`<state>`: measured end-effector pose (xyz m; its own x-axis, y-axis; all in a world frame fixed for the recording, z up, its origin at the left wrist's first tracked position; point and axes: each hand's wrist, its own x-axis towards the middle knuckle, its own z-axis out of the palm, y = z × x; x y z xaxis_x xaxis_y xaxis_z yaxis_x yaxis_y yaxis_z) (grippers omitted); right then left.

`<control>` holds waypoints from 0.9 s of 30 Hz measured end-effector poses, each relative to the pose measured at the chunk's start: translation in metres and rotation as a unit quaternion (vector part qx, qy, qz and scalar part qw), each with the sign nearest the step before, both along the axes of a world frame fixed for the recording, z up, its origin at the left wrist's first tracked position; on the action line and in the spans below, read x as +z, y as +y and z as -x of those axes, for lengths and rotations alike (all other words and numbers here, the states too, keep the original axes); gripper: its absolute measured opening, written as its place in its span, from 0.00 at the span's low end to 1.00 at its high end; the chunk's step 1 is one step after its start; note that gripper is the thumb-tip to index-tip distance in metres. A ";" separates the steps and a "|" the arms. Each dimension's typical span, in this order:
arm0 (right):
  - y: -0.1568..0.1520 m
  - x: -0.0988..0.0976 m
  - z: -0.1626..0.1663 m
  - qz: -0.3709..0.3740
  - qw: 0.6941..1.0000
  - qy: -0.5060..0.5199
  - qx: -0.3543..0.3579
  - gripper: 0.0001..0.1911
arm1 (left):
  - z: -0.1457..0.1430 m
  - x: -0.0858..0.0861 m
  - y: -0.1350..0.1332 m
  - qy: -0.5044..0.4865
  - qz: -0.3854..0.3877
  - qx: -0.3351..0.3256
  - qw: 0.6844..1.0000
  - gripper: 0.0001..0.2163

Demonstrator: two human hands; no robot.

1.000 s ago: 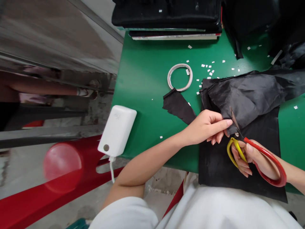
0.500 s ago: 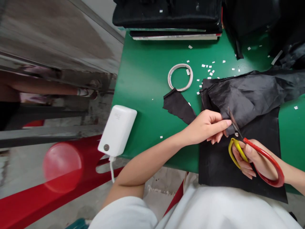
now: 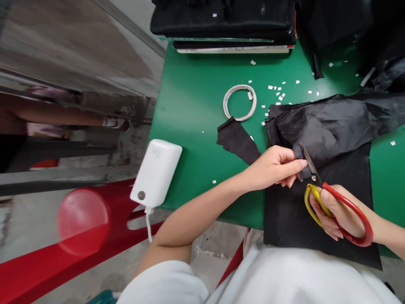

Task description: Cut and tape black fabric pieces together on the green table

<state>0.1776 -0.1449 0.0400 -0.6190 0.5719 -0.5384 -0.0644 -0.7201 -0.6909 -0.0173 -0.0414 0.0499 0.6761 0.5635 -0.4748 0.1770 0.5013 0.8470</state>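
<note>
My left hand (image 3: pixel 278 169) pinches the near edge of a shiny black fabric piece (image 3: pixel 335 122). Through the handles of a pair of scissors (image 3: pixel 348 204), one red and one yellow, go the fingers of my right hand (image 3: pixel 338 211). The scissor blades point away from me and lie at the fabric, right beside my left thumb. Beneath both hands a flat black sheet (image 3: pixel 294 219) hangs over the table's front edge. A black fabric scrap (image 3: pixel 237 139) lies left of my left hand, touching a tape roll (image 3: pixel 239 102).
Small white paper bits (image 3: pixel 280 97) are scattered over the green table (image 3: pixel 196 105). A stack of black cloth (image 3: pixel 221 21) stands at the back, with more dark fabric at back right. A white power bank (image 3: pixel 156 173) with a cable sits at the left edge, by a red stool (image 3: pixel 117 211).
The scissor handles have drawn slightly closer together, and the blades have shifted a little against the fabric. My left hand keeps its place.
</note>
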 end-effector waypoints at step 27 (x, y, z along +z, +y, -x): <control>-0.002 0.002 -0.001 -0.027 0.999 -0.027 0.010 0.28 | 0.000 0.001 0.001 -0.028 0.020 0.142 0.989 0.22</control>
<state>0.1783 -0.1474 0.0418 -0.6018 0.5884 -0.5401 -0.0111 -0.6823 -0.7310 -0.0177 -0.0406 0.0512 0.5195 0.7163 -0.4659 -0.0230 0.5568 0.8303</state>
